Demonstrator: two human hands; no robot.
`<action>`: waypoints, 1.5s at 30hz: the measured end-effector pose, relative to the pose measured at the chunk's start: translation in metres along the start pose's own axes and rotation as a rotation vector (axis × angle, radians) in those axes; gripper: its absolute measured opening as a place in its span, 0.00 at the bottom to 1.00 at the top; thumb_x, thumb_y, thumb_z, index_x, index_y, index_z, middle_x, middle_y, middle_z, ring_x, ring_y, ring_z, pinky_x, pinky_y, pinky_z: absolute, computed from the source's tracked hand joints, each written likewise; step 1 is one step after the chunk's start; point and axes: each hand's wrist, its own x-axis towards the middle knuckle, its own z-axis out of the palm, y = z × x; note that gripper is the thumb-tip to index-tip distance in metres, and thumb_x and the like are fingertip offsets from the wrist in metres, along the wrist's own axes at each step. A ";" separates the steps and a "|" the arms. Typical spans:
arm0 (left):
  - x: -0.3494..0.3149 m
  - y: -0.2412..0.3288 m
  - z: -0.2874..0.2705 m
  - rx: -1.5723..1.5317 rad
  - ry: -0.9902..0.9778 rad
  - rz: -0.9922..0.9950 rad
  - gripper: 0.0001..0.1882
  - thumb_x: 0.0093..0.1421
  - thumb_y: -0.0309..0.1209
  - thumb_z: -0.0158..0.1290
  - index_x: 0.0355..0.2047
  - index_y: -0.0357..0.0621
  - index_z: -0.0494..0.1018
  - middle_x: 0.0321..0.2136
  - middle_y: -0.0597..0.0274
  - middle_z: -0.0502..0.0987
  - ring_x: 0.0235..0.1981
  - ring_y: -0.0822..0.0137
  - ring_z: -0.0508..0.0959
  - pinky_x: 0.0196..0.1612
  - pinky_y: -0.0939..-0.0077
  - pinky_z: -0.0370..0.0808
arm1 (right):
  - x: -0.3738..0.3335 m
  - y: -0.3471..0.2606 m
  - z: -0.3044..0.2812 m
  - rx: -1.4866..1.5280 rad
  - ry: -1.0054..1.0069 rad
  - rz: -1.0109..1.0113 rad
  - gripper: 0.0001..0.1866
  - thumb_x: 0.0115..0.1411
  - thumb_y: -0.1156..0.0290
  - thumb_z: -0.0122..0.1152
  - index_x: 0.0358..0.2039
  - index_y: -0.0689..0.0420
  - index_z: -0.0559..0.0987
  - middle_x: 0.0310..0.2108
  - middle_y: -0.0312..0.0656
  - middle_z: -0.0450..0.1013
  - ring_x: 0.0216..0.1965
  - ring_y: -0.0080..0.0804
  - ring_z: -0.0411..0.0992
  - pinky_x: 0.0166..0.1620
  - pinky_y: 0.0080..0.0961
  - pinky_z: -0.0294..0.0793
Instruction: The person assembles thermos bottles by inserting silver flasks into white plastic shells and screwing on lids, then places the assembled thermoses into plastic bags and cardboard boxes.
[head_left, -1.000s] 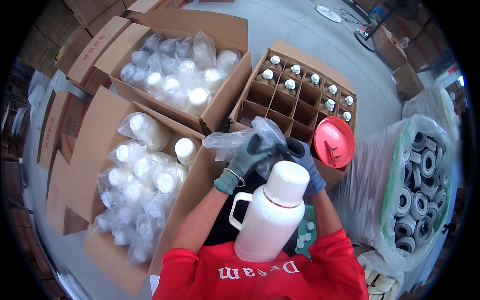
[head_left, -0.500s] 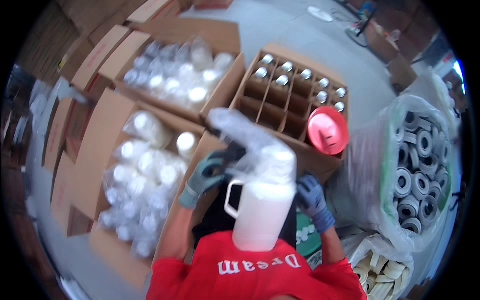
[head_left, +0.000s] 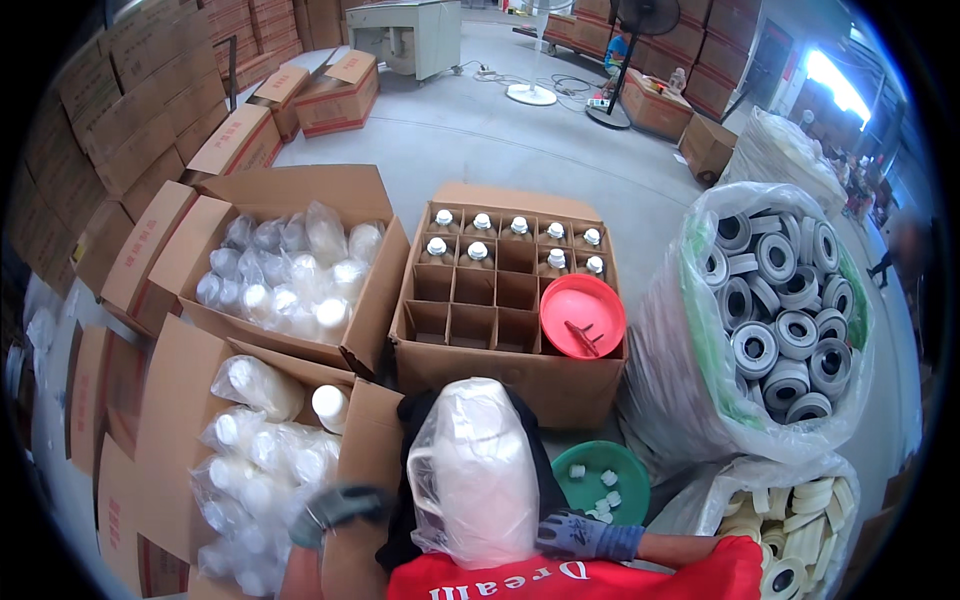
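Note:
A white plastic jug (head_left: 482, 470) with a side handle stands on my lap inside a clear plastic bag (head_left: 425, 500). The bag covers it from top to bottom. My right hand (head_left: 580, 535), in a grey-blue glove, holds the jug low on its right side, its fingertips partly hidden by it. My left hand (head_left: 342, 510), gloved and smeared by motion, is over the edge of the carton (head_left: 365, 470) at my left, apart from the jug. Bagged white bottles (head_left: 255, 445) fill that carton, and an unbagged one (head_left: 330, 405) stands at its far right corner.
Ahead, a divided carton (head_left: 500, 365) holds several silver-capped bottles and a red dish (head_left: 590, 300). A second carton (head_left: 375, 315) of bagged bottles is at left. White caps lie in a green bowl (head_left: 625, 470). Sacks of grey rings (head_left: 700, 400) and cream parts (head_left: 720, 505) stand right.
The bag, earlier bunched over the jug's upper part, now hangs down over all of it. My left hand has moved away leftward and down; my right hand is lower against the jug.

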 end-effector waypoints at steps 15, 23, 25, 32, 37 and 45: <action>-0.053 -0.164 0.055 -0.427 0.448 0.418 0.19 0.61 0.33 0.49 0.50 0.36 0.73 0.41 0.62 0.79 0.40 0.67 0.78 0.46 0.70 0.75 | 0.081 -0.036 -0.056 1.438 0.823 0.350 0.09 0.60 0.73 0.57 0.40 0.62 0.74 0.39 0.40 0.70 0.43 0.27 0.68 0.46 0.22 0.68; -0.019 -0.112 0.032 -1.358 0.918 0.574 0.14 0.64 0.30 0.42 0.45 0.34 0.70 0.42 0.48 0.77 0.36 0.61 0.79 0.30 0.81 0.75 | 0.314 0.016 -0.168 0.281 0.638 -0.252 0.10 0.58 0.73 0.59 0.37 0.64 0.75 0.45 0.51 0.68 0.46 0.48 0.69 0.49 0.35 0.70; -0.003 -0.121 -0.031 -1.384 0.800 0.880 0.12 0.64 0.30 0.43 0.41 0.34 0.71 0.40 0.45 0.78 0.32 0.59 0.80 0.23 0.85 0.74 | 0.336 0.037 -0.168 0.381 0.592 -0.198 0.10 0.58 0.74 0.59 0.39 0.63 0.75 0.45 0.49 0.69 0.47 0.46 0.70 0.50 0.34 0.70; 0.062 -0.127 -0.131 -0.908 1.560 0.627 0.09 0.56 0.17 0.51 0.39 0.33 0.72 0.32 0.59 0.75 0.30 0.66 0.79 0.32 0.60 0.85 | 0.306 0.073 -0.149 0.401 0.583 0.061 0.12 0.60 0.71 0.57 0.43 0.61 0.76 0.44 0.48 0.72 0.49 0.44 0.70 0.53 0.32 0.69; 0.097 -0.189 -0.180 -0.819 1.442 0.250 0.10 0.52 0.27 0.59 0.35 0.40 0.73 0.25 0.66 0.74 0.21 0.71 0.73 0.20 0.75 0.73 | 0.290 0.120 -0.084 0.568 0.551 0.257 0.13 0.64 0.66 0.54 0.45 0.58 0.77 0.45 0.42 0.73 0.49 0.34 0.71 0.54 0.28 0.68; 0.075 -0.122 -0.113 -0.104 0.931 0.332 0.15 0.59 0.23 0.53 0.47 0.34 0.72 0.41 0.49 0.77 0.41 0.58 0.79 0.44 0.67 0.78 | 0.232 0.143 0.144 0.425 -0.420 0.683 0.18 0.59 0.61 0.53 0.43 0.59 0.78 0.41 0.55 0.76 0.41 0.50 0.76 0.44 0.40 0.74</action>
